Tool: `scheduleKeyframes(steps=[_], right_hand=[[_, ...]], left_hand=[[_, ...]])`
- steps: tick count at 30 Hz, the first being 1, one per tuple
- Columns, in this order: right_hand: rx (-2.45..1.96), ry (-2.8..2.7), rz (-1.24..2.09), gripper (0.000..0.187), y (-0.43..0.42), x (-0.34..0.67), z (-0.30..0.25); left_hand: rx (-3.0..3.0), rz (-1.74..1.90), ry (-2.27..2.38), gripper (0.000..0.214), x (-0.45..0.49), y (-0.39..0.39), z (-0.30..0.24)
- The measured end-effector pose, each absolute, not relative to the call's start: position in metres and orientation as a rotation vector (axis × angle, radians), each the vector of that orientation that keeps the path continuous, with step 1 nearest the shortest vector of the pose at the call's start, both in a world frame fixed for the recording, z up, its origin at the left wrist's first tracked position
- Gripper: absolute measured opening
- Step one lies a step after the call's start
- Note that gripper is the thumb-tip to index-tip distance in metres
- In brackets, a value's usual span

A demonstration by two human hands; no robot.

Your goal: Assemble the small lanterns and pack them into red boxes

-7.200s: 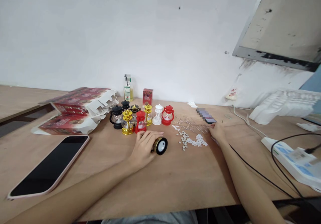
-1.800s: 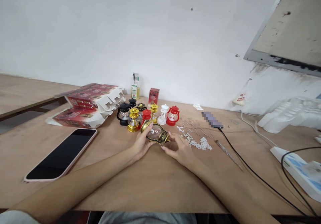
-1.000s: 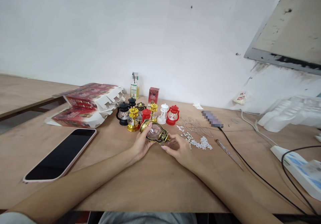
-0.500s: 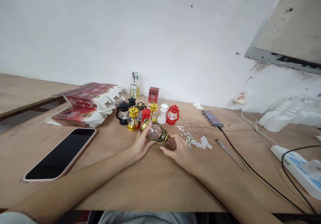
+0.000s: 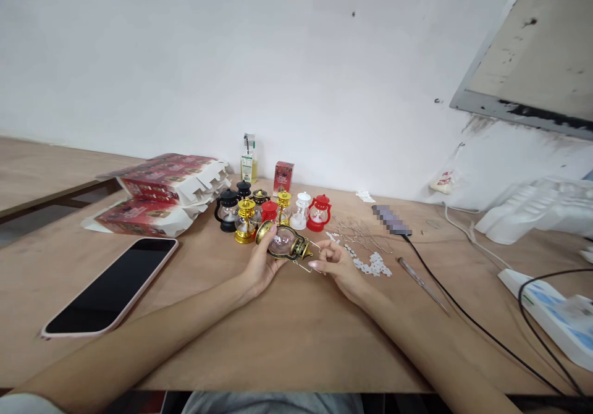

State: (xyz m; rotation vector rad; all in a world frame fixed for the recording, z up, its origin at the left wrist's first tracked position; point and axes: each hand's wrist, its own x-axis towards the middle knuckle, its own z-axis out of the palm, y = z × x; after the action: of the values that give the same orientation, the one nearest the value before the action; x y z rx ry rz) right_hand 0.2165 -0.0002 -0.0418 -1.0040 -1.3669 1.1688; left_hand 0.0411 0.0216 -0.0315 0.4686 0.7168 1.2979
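Brown tabletop (image 5: 259, 352) stretches beneath a person's left hand (image 5: 262, 270), wrapped closed with some fingers hidden from view, and right hand (image 5: 339, 269), half curled. Between them, a bronze-toned miniature lantern (image 5: 291, 246) lies tipped sideways, base clamped in the left, top pointing right. Its transparent globe (image 5: 280, 241) bulges within an ornate metallic-looking frame. Thin and bent, a wire handle (image 5: 303, 267) at the top is held by the right; exact fingertip contact is hard to make out.

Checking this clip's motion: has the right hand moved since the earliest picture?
Yes, leftward. The right hand was right of the white pile; it is now left of it.
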Motion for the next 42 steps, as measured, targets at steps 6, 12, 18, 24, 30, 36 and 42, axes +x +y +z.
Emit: scheduleKeyframes(steps=[6,12,18,24,30,36,42], right_hand=[[-0.931,-1.076,1.087,0.029,0.015,0.243,-0.031],[-0.900,-1.206,0.672,0.017,0.008,0.246,-0.026],[-0.654,-1.961,-0.231,0.016,-0.018,0.226,-0.029],[-0.461,-2.108,-0.640,0.016,-0.016,0.221,-0.035],[-0.418,-2.264,-0.894,0.011,-0.020,0.220,-0.030],[-0.400,-2.303,-0.977,0.016,-0.014,0.216,-0.032],[-0.604,-2.207,-1.058,0.023,-0.003,0.225,-0.038]], left_hand=[[0.697,1.274,0.697,0.028,0.046,0.015,-0.033],[1.131,1.186,0.868,0.044,0.048,0.012,-0.039],[1.375,1.125,0.835,0.051,0.046,0.014,-0.048],[1.949,0.978,1.006,0.040,0.036,0.020,-0.044],[2.573,0.483,1.504,0.046,0.030,0.018,-0.034],[2.757,0.236,1.577,0.032,0.051,0.014,-0.036],[2.832,0.234,1.464,0.043,0.065,0.015,-0.034]])
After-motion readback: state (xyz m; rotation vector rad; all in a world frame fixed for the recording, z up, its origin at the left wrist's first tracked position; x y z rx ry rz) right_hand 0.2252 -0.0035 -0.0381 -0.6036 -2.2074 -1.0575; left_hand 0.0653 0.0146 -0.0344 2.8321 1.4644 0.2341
